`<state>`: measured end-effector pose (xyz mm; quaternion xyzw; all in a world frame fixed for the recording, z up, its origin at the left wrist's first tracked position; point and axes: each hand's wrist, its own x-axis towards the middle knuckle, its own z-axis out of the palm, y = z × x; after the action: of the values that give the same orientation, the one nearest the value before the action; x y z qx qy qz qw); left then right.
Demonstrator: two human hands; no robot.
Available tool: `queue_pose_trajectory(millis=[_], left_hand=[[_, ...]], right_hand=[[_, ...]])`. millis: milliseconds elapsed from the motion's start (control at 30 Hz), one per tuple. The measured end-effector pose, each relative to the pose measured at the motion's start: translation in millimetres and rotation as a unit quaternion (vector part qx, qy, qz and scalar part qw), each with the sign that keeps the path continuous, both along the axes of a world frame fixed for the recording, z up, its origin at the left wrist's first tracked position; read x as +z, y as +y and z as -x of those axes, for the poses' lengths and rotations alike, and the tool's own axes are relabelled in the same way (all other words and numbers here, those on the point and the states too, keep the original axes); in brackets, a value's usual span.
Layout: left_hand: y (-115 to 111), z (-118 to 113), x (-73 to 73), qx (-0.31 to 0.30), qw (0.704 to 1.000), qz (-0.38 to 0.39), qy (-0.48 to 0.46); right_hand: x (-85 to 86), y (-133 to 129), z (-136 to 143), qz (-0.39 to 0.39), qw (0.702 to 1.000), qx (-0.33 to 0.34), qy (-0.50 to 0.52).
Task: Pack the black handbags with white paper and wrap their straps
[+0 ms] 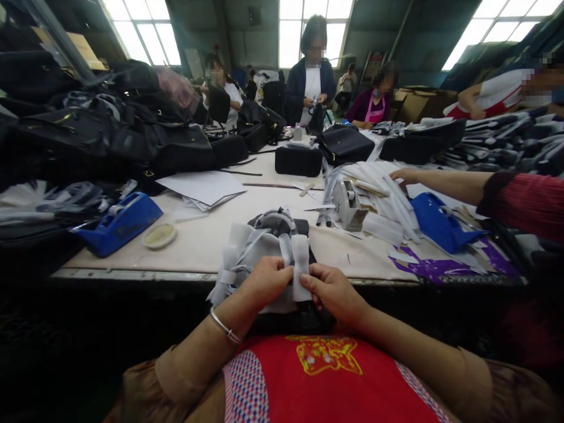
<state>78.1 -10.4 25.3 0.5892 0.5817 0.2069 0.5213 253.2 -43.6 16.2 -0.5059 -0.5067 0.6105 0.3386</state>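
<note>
Lower centre of frame: white foam strip pinched upright between left hand and right hand, long axis vertical, black bag directly behind.

Black bag mostly hidden behind the white wrap strips & both hands; only top edge + bit under the wrists shows. Left hand fingertips tucked behind white strip, can't see how they pinch. Right hand thumb covers strip's lower edge. Co-worker's arm cut off by right edge; its hand partly buried in the white strip pile. Bag heap runs off left edge, too dark to count. Tabletop near edge in shadow. Faces at far end blurred.
</note>
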Motion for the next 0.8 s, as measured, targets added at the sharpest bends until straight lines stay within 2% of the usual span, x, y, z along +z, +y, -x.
queue_pose_trajectory(millis=[133, 333, 400, 500, 667, 800], left_hand=[[0, 1, -0.2, -0.020, 0.999, 0.011, -0.026], [0, 6, -15.0, -0.036, 0.992, 0.069, -0.101], [0, 6, -17.0, -0.038, 0.995, 0.039, -0.083], [0, 4, -16.8, -0.034, 0.999, -0.036, -0.001], [-1, 1, -15.9, -0.038, 0.998, -0.043, -0.010], [-2, -2, -16.0, -0.046, 0.994, -0.091, 0.024]], right_hand=[[-2.3, 10, 3, 0.030, 0.999, 0.006, -0.025], [-9.9, 14, 7, 0.063, 0.997, -0.046, -0.017], [-9.3, 15, 9, 0.061, 0.996, -0.054, -0.031], [-11.5, 18, 7, 0.063, 0.996, -0.052, -0.033], [-14.0, 33, -11, 0.074, 0.996, 0.044, -0.005], [-2.7, 55, -6, 0.038, 0.996, 0.036, -0.071]])
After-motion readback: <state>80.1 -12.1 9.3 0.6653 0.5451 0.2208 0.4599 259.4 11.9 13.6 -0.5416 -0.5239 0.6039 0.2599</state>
